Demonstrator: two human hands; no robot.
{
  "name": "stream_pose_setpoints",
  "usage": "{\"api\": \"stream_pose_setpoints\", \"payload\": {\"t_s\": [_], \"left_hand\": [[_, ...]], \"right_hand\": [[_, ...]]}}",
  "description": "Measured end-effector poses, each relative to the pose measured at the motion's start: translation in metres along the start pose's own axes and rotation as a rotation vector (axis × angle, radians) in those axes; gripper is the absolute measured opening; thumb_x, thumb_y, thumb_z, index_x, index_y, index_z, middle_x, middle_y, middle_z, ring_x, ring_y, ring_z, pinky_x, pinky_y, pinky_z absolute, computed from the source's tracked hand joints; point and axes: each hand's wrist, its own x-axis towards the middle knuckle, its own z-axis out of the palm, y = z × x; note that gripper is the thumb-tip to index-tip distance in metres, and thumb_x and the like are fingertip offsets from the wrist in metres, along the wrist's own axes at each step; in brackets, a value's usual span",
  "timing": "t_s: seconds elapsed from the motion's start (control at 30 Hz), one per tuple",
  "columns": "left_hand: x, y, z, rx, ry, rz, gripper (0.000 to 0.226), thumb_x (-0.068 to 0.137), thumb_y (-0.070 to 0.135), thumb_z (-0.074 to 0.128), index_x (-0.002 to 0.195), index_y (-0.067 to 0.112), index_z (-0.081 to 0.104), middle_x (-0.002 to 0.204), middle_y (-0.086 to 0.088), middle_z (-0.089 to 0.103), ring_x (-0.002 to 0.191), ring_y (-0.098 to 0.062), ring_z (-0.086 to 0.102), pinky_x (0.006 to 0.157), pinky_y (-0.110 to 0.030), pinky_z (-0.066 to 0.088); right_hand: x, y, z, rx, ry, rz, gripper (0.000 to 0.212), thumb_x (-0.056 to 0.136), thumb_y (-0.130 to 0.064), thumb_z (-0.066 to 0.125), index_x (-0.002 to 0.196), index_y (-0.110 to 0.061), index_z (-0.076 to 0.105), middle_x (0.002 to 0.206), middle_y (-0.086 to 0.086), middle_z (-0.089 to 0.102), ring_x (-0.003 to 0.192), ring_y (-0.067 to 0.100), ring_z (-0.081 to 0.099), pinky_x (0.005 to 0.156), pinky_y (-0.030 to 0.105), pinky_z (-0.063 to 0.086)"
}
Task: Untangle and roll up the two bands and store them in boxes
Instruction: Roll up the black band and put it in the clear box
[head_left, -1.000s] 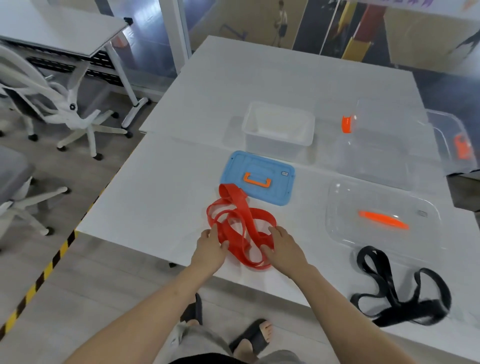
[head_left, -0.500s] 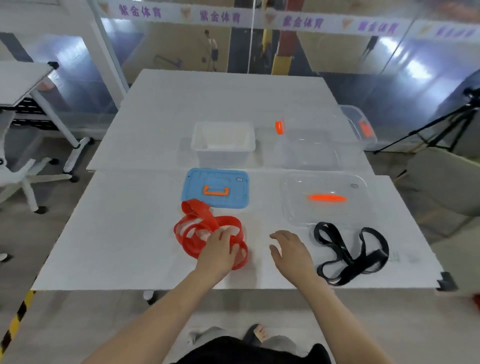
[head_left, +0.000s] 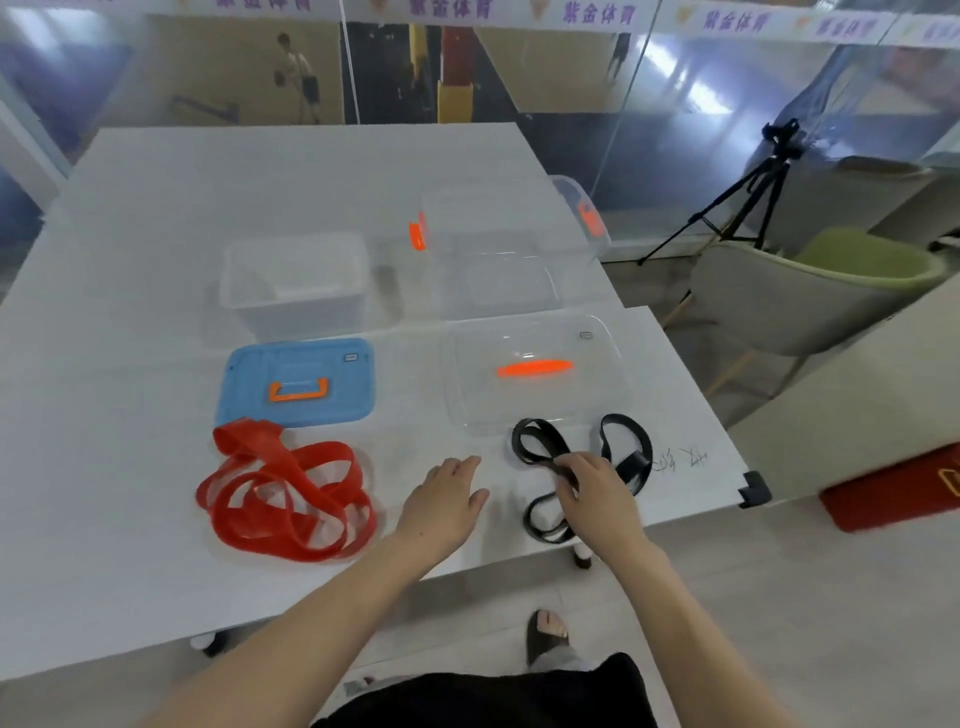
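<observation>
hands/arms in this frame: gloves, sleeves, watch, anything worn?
Nothing worn on either. The left hand and right hand are bare: no gloves, and no rings or markings that show. Both forearms are uncovered right down to the bottom edge of the frame, with no sleeve, watch or wristband in view. At the bottom edge there is dark clothing and an open sandal.

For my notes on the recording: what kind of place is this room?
Probably a room beside an indoor sports hall: a glass wall shows a court with people playing. White tables, a green chair and a camera tripod suggest a recording setup.
</observation>
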Motion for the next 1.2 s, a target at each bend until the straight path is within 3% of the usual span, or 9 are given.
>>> {"api": "stream_pose_setpoints", "payload": {"t_s": [0.23, 0.43, 0.63, 0.77, 0.93, 1.07, 1.2], "left_hand": [[0.065, 0.084, 0.058, -0.044, -0.065, -0.068, 0.047, 0.109, 0.039, 0.042, 0.153, 0.024, 0.041, 0.151, -0.004, 0.048, 0.138, -0.026, 0.046, 0.107, -0.043, 0.047], [0.086, 0.118, 0.099, -0.066, -0.134, -0.116, 0.043, 0.107, 0.034, 0.045, 0.149, 0.026, 0.048, 0.148, -0.001, 0.05, 0.132, -0.024, 0.05, 0.103, -0.039, 0.048], [0.09, 0.13, 0.117, -0.057, -0.19, -0.169, 0.044, 0.109, 0.033, 0.043, 0.152, 0.025, 0.047, 0.146, -0.004, 0.052, 0.131, -0.025, 0.05, 0.104, -0.039, 0.047], [0.09, 0.131, 0.117, -0.088, -0.165, -0.214, 0.045, 0.109, 0.034, 0.044, 0.153, 0.026, 0.046, 0.145, -0.004, 0.052, 0.133, -0.024, 0.051, 0.105, -0.036, 0.046], [0.086, 0.134, 0.098, -0.183, -0.064, -0.271, 0.039, 0.107, 0.034, 0.05, 0.144, 0.025, 0.055, 0.136, 0.0, 0.06, 0.124, -0.019, 0.059, 0.099, -0.032, 0.048], [0.09, 0.152, 0.059, -0.447, 0.095, -0.244, 0.035, 0.101, 0.031, 0.064, 0.136, 0.026, 0.063, 0.121, 0.006, 0.069, 0.095, -0.009, 0.066, 0.082, -0.02, 0.052], [0.097, 0.175, 0.028, -0.6, 0.052, -0.162, 0.044, 0.093, 0.029, 0.075, 0.135, 0.025, 0.063, 0.128, 0.006, 0.067, 0.1, -0.01, 0.066, 0.079, -0.01, 0.047]], "right_hand": [[0.058, 0.117, -0.038, -0.012, -0.128, 0.053, 0.031, 0.105, -0.018, 0.054, 0.133, -0.017, 0.066, 0.137, 0.0, 0.064, 0.129, 0.025, 0.054, 0.098, 0.04, 0.052], [0.098, 0.184, -0.038, -0.067, -0.287, 0.057, 0.035, 0.106, -0.014, 0.05, 0.139, -0.015, 0.061, 0.14, 0.008, 0.061, 0.129, 0.028, 0.052, 0.102, 0.037, 0.049], [0.114, 0.209, -0.034, -0.298, -0.513, -0.083, 0.058, 0.094, 0.002, 0.044, 0.146, -0.023, 0.053, 0.142, 0.004, 0.059, 0.123, 0.031, 0.051, 0.097, 0.041, 0.05], [0.119, 0.215, -0.032, -0.285, -0.49, -0.119, 0.041, 0.096, -0.006, 0.054, 0.132, -0.022, 0.059, 0.131, 0.002, 0.064, 0.116, 0.028, 0.054, 0.093, 0.041, 0.049], [0.125, 0.207, -0.055, -0.089, -0.432, -0.202, 0.02, 0.103, -0.025, 0.06, 0.122, -0.024, 0.068, 0.118, -0.007, 0.064, 0.11, 0.017, 0.058, 0.091, 0.031, 0.044], [0.124, 0.181, -0.086, 0.186, -0.364, -0.307, 0.01, 0.102, -0.017, 0.065, 0.109, -0.024, 0.069, 0.109, -0.01, 0.063, 0.098, 0.006, 0.064, 0.087, 0.017, 0.046], [0.126, 0.144, -0.103, 0.313, -0.354, -0.364, 0.008, 0.099, -0.014, 0.07, 0.101, -0.022, 0.074, 0.102, -0.005, 0.065, 0.092, 0.008, 0.065, 0.084, 0.021, 0.051]]}}
